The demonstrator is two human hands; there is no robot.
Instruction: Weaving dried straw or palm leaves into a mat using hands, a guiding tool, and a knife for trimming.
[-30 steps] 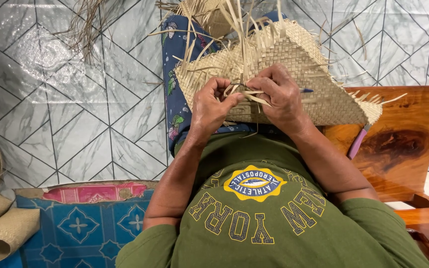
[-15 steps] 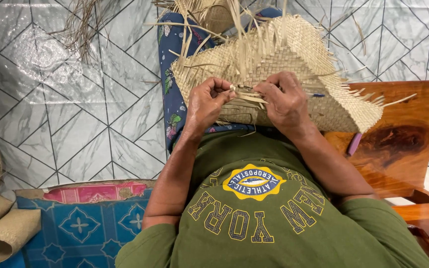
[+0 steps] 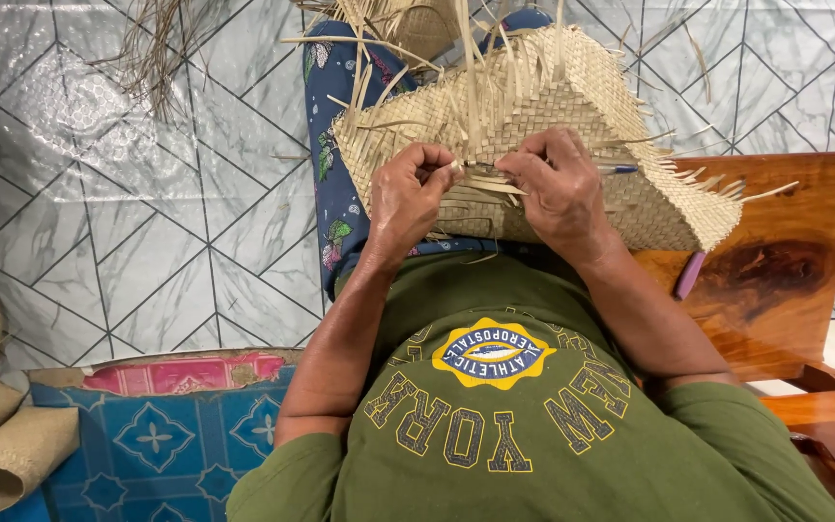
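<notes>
— While both hands pinch strips, what surrounds them?
— The left hand (image 3: 416, 193) and right hand (image 3: 558, 188) clamp loose strips (image 3: 480, 184) on the pale woven straw mat (image 3: 553, 126) lying on the lap; a brown wooden chair (image 3: 775, 261) sits right of them, rolled mats (image 3: 2, 454) far left.

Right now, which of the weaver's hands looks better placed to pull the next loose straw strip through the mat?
Probably the left hand: its fingertips already pinch a loose strip at the woven mat. The right hand lies flatter on the weave, seemingly pressing it down.

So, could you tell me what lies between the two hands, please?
Head view: loose straw strips of the woven mat span between left hand and right hand.
</notes>
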